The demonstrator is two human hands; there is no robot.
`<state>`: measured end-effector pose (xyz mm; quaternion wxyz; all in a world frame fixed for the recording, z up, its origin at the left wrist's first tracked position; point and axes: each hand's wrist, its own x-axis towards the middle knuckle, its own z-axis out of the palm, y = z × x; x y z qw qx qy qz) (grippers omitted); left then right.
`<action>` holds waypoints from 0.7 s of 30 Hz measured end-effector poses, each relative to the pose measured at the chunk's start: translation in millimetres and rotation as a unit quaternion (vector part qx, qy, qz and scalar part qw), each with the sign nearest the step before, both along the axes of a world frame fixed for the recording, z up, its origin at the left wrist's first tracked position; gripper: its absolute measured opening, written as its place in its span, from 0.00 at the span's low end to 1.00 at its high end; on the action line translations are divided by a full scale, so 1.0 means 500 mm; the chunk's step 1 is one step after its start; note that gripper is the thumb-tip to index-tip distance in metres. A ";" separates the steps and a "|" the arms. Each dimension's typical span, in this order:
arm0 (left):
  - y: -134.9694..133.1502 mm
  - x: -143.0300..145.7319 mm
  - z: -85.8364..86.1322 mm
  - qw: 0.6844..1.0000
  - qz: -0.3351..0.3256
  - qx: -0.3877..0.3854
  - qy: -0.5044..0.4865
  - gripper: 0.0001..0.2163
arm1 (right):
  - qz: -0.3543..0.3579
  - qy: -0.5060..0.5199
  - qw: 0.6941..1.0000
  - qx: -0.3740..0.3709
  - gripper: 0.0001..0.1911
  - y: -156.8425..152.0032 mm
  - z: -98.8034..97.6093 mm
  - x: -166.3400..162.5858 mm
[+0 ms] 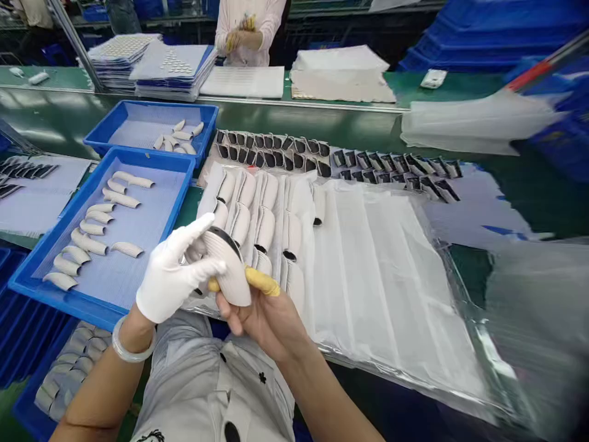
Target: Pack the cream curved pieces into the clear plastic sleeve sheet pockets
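A curved, cream, ribbed shell piece [229,267] with a black inner edge is held tilted between my two hands, above the worktable. My left hand [171,273], in a white glove, has its thumb and fingers closed around the upper end. Bare apart from yellow finger covers, my right hand [264,313] grips the lower end. Just beyond, similar cream pieces [265,228] lie in rows between folds of a white sheet [354,264]. The palm side of my left hand is partly hidden.
At left, a blue tray [142,221] holds several curved cream pieces, with another blue tray [133,126] behind. Rows of dark-ended pieces [271,159] lie farther back. Across the bench stands a person [251,27] near stacked sheets [172,64]. A bin of pieces [76,362] sits low left.
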<state>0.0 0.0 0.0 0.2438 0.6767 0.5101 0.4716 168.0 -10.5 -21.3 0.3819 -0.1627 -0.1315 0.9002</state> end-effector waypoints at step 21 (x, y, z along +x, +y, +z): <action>0.013 0.005 0.050 0.975 0.067 -0.187 -0.100 0.07 | 0.026 -0.330 0.932 0.149 0.31 -0.033 0.023 -0.009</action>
